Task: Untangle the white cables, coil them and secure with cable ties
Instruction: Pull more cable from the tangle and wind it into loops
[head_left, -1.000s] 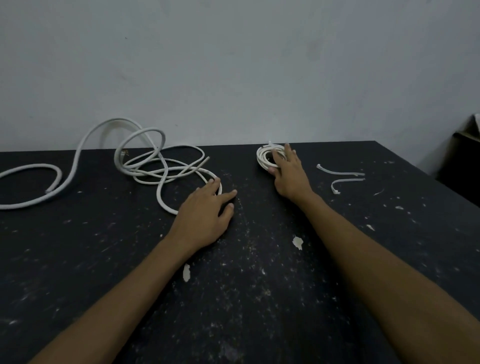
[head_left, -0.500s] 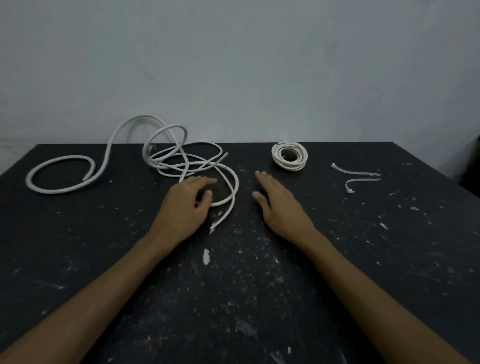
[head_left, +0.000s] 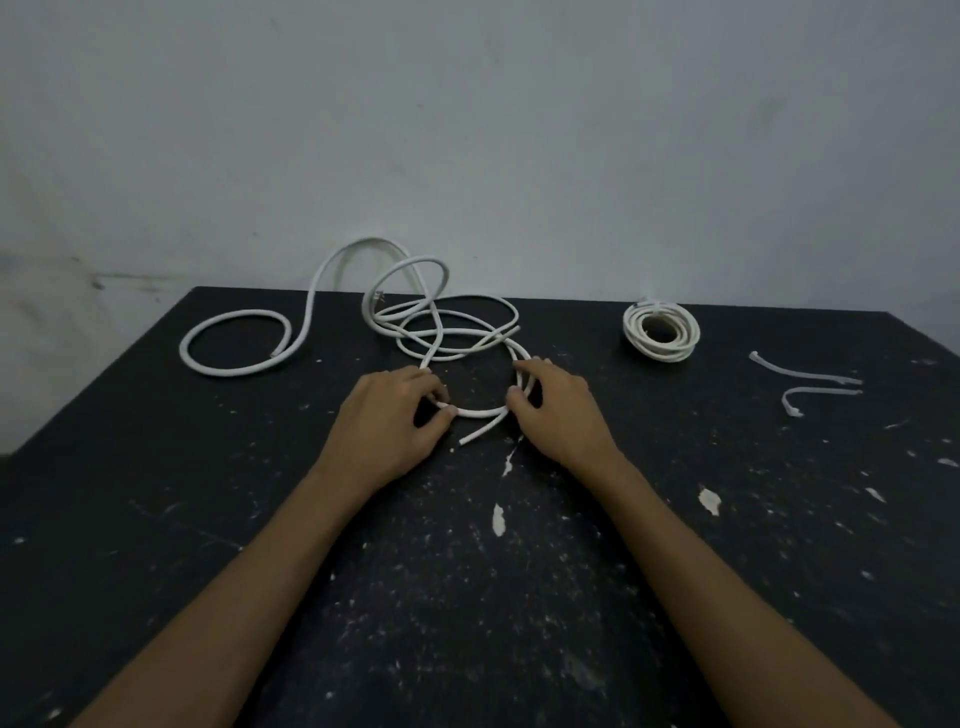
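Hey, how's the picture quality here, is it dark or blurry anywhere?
Head view: dim, flat light with no glare or hard shadows; the wide lens bows the table edges; the tangled cable, coiled bundle and both hands look slightly soft but readable.

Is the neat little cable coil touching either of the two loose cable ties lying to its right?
Apart. The head view shows the tied coil and the two cable ties with bare black table between them.

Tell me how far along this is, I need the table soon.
Done: one coil sits tied at the back. In hand: left hand and right hand each hold a loop of the tangled cable. Left: untangling, coiling and tying it with the two loose ties.
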